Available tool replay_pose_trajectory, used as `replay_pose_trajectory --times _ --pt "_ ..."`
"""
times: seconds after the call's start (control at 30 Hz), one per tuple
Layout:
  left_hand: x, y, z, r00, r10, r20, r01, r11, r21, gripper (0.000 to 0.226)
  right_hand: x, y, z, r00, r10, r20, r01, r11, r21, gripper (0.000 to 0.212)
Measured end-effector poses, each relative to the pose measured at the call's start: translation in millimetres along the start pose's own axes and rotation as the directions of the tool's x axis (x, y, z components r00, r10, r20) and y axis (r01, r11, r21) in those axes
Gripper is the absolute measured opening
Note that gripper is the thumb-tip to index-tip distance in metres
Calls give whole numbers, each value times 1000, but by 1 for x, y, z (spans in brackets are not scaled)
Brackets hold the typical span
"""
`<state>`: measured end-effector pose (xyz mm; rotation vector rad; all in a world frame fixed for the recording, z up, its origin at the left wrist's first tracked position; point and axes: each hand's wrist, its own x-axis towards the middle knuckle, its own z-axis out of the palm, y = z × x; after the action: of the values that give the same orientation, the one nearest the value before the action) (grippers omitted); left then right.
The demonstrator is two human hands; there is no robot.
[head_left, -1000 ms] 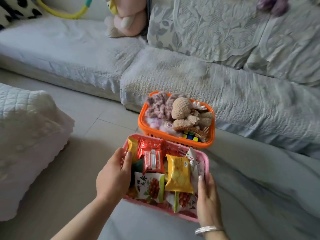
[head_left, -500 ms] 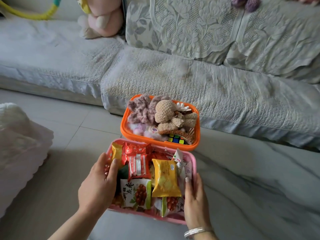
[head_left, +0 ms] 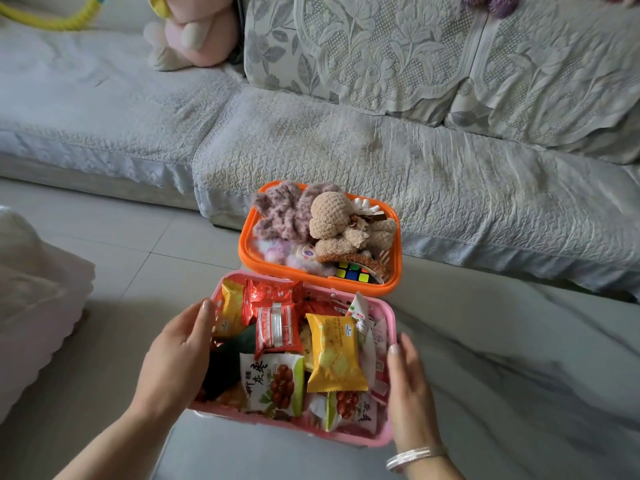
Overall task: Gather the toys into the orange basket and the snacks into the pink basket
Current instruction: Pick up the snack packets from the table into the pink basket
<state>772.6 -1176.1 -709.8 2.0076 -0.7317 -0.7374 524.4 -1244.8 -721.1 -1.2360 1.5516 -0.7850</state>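
The pink basket (head_left: 390, 317) sits on the floor, filled with snack packets, among them a yellow cracker pack (head_left: 334, 355), a red pack (head_left: 277, 329) and a jujube pack (head_left: 273, 382). My left hand (head_left: 176, 358) rests against its left side with fingers nearly straight. On the opposite wall, my right hand (head_left: 412, 393) lies flat. Touching the pink basket's far edge is the orange basket (head_left: 244, 252). It holds a beige crochet toy (head_left: 329, 216), a purple knitted toy (head_left: 284, 213) and a puzzle cube (head_left: 353, 271).
A grey quilted sofa (head_left: 346, 150) runs behind the baskets. On it are a pink plush (head_left: 197, 29), a yellow ring toy (head_left: 52, 24) and a purple toy (head_left: 491, 3) at the top edge. A white padded cushion (head_left: 34, 289) stands at the left.
The head view has drifted slightly. Both hands stay at the pink basket's sides, and the baskets keep their places.
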Motion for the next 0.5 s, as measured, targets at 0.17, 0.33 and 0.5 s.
replay_pose_trajectory --times 0.17,0.33,0.5 --pt "70 5 -11 978 8 210 27 986 -166 88 50 -29 -4 994 -101 48 101 995 3 51" --pt "95 24 17 905 70 421 83 938 -336 58 77 -35 11 983 -154 100 154 988 11 50" --pt "85 23 27 919 31 394 129 919 -373 43 78 -30 3 983 -126 135 127 992 0 48"
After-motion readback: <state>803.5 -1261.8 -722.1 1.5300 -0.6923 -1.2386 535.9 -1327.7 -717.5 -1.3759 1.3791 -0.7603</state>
